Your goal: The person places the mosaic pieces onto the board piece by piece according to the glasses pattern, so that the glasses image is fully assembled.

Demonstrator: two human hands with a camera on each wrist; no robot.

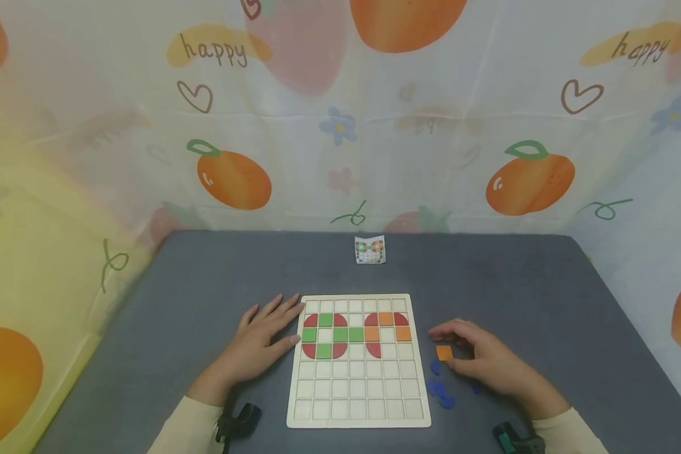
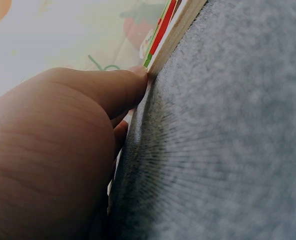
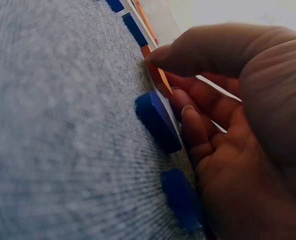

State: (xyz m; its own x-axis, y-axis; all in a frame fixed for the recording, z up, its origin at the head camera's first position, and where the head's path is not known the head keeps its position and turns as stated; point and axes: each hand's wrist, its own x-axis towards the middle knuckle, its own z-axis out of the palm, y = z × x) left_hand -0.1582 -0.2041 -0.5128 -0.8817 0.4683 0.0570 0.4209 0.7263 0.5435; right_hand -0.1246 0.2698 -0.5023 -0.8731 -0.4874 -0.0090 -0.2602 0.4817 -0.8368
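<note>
Cream sleeve (image 1: 187,424), then left hand (image 1: 255,343): spread-fingered, touching left edge of wooden board (image 1: 357,388) with thumb tip, pinching nothing. Right of those fingertips: board laid flat, fitted with 5 green tiles (image 1: 325,320), 7 red rounded pieces (image 1: 339,350), 3 orange tiles (image 1: 386,318). Beyond board's right edge, nearer the body than the right-hand grip: several loose blue pieces (image 1: 447,402). Right hand (image 1: 485,356): pinching 1 loose orange square (image 1: 444,353) between thumb and curled fingers; unclear if lifted off grey tabletop (image 1: 488,277). Judged light, stiff, smooth, perhaps slippery, unlikely to break. Best held by 2 opposite edges.
</note>
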